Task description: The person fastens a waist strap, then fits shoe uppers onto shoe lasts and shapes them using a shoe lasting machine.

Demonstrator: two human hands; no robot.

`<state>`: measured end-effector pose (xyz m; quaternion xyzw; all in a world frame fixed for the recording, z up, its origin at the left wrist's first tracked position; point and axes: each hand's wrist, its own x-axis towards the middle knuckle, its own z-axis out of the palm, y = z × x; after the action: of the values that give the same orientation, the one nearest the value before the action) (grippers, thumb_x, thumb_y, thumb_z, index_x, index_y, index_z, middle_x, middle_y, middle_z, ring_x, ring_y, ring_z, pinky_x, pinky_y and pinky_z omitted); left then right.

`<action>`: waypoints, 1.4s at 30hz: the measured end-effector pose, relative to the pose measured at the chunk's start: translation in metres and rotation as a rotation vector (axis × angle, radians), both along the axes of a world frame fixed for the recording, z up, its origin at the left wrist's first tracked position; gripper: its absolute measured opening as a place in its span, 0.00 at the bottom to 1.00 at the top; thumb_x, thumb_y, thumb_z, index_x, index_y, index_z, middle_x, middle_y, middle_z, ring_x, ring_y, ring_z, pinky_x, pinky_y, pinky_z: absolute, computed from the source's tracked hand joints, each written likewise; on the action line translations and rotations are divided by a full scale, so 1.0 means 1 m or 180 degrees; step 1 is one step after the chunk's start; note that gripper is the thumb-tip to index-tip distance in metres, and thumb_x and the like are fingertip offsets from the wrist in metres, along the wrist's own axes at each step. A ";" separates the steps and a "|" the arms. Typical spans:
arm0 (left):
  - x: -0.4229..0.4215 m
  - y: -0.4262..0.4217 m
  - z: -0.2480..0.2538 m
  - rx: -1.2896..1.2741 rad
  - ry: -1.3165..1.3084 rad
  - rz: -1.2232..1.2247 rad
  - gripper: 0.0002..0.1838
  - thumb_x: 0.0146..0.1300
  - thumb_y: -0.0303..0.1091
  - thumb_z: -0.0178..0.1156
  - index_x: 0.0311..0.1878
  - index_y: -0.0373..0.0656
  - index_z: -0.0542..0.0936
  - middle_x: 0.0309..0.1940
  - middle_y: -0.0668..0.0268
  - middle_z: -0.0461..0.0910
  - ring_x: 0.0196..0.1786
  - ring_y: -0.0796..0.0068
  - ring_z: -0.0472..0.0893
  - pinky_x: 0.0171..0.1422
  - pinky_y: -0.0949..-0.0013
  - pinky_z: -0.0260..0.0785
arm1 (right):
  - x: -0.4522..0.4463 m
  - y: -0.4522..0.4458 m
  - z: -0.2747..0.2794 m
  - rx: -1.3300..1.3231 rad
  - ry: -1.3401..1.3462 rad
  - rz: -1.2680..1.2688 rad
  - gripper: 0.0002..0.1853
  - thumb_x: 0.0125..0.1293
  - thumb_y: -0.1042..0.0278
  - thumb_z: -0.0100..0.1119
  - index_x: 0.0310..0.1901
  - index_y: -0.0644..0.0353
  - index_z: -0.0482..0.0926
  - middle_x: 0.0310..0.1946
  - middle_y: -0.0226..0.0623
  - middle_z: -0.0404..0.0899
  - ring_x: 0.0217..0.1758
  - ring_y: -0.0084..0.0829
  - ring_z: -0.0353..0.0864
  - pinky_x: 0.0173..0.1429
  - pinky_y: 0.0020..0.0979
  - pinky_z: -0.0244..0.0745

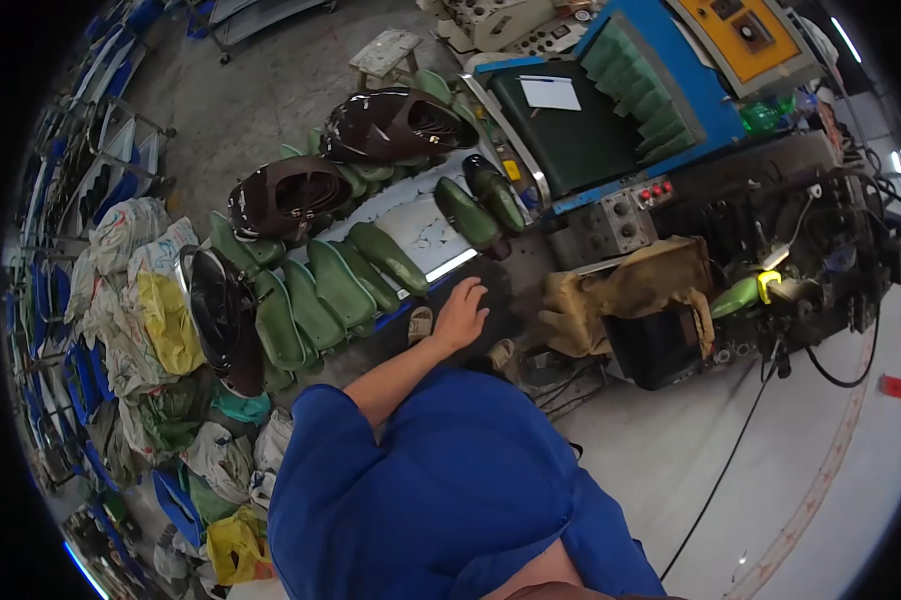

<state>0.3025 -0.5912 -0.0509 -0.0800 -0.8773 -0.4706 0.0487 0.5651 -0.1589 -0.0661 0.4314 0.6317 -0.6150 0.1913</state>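
My left hand (pixel 461 318) reaches forward past the near edge of a worktable (pixel 426 215). Its fingers are spread a little, with nothing in them. Closest to it are green shoe lasts (pixel 386 258) standing in a row along the table's near side. Beyond the fingertips, a pair of lasts with dark material at their ends (pixel 471 215) lies on the white tabletop. Dark brown shoe uppers are heaped in stacks (pixel 289 198) among the lasts, with another stack (pixel 399 125) farther back. My right hand is out of view.
To the right stands a dark machine (pixel 821 210), with a green last (pixel 736 298) beside a yellow-lit part. A blue cabinet (pixel 561 130) holds a paper. Plastic bags (pixel 171 320) pile up on the left. A stool (pixel 386 52) stands behind; a black cable (pixel 716 480) crosses the floor.
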 end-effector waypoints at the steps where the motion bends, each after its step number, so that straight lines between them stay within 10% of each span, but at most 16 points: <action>1: 0.011 -0.015 0.012 0.0069 0.0030 -0.0059 0.24 0.64 0.27 0.72 0.62 0.41 0.77 0.69 0.50 0.74 0.71 0.42 0.75 0.74 0.50 0.73 | -0.015 -0.017 -0.003 0.0025 -0.0031 0.0099 0.04 0.71 0.74 0.60 0.41 0.52 0.76 0.34 0.27 0.79 0.29 0.23 0.73 0.33 0.30 0.67; 8: 0.052 -0.139 0.088 0.0040 0.0788 0.1052 0.22 0.64 0.27 0.73 0.60 0.41 0.80 0.59 0.53 0.80 0.60 0.46 0.82 0.63 0.52 0.79 | -0.122 -0.121 -0.031 -0.0180 0.0105 0.0267 0.09 0.74 0.72 0.68 0.51 0.55 0.79 0.35 0.26 0.81 0.34 0.23 0.79 0.36 0.29 0.75; 18: 0.140 -0.344 0.119 -0.1342 0.0329 0.3897 0.26 0.66 0.36 0.73 0.64 0.36 0.77 0.57 0.49 0.80 0.65 0.41 0.77 0.74 0.46 0.65 | -0.194 -0.143 -0.056 -0.0415 0.0003 0.1348 0.13 0.77 0.68 0.65 0.58 0.55 0.76 0.40 0.29 0.81 0.34 0.22 0.79 0.34 0.27 0.75; 24: 0.181 -0.398 0.137 -0.1480 -0.2782 0.2868 0.56 0.52 0.50 0.80 0.83 0.50 0.64 0.73 0.58 0.78 0.80 0.51 0.71 0.84 0.12 0.35 | -0.199 -0.142 -0.058 -0.0155 -0.0214 0.1238 0.12 0.75 0.71 0.69 0.55 0.57 0.77 0.33 0.29 0.80 0.30 0.24 0.79 0.31 0.31 0.74; 29: 0.182 -0.393 0.140 -0.2336 -0.2852 0.2260 0.61 0.44 0.43 0.84 0.83 0.50 0.61 0.71 0.65 0.80 0.76 0.54 0.75 0.84 0.12 0.37 | -0.187 -0.114 -0.090 -0.0330 -0.0172 0.1044 0.12 0.74 0.72 0.69 0.54 0.57 0.77 0.32 0.29 0.80 0.29 0.24 0.78 0.30 0.32 0.73; 35: 0.192 -0.411 0.089 -0.2734 -0.2267 0.2817 0.43 0.46 0.33 0.77 0.70 0.46 0.75 0.55 0.62 0.86 0.70 0.53 0.80 0.84 0.16 0.42 | -0.170 -0.091 -0.113 -0.0172 0.0023 0.1097 0.09 0.75 0.69 0.69 0.50 0.58 0.80 0.31 0.29 0.80 0.28 0.25 0.77 0.30 0.31 0.73; 39: 0.197 -0.430 0.134 -0.1999 -0.2323 0.3073 0.40 0.44 0.32 0.76 0.67 0.41 0.81 0.50 0.53 0.88 0.59 0.47 0.86 0.81 0.31 0.61 | -0.165 -0.071 -0.121 -0.0171 0.0141 0.1480 0.08 0.74 0.66 0.70 0.47 0.60 0.82 0.29 0.29 0.80 0.29 0.25 0.79 0.30 0.32 0.74; 42: 0.223 -0.462 0.149 0.1131 -0.1534 0.2865 0.40 0.45 0.24 0.81 0.67 0.37 0.81 0.51 0.61 0.90 0.51 0.62 0.88 0.60 0.57 0.80 | -0.174 -0.085 -0.093 -0.0080 0.0068 0.1708 0.07 0.72 0.70 0.68 0.45 0.63 0.83 0.29 0.32 0.81 0.29 0.26 0.80 0.31 0.32 0.75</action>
<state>0.5259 -1.0529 0.0984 0.4235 -0.7181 -0.5494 0.0557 0.3910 -0.2442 -0.1588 0.2395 0.7178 -0.5546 0.3461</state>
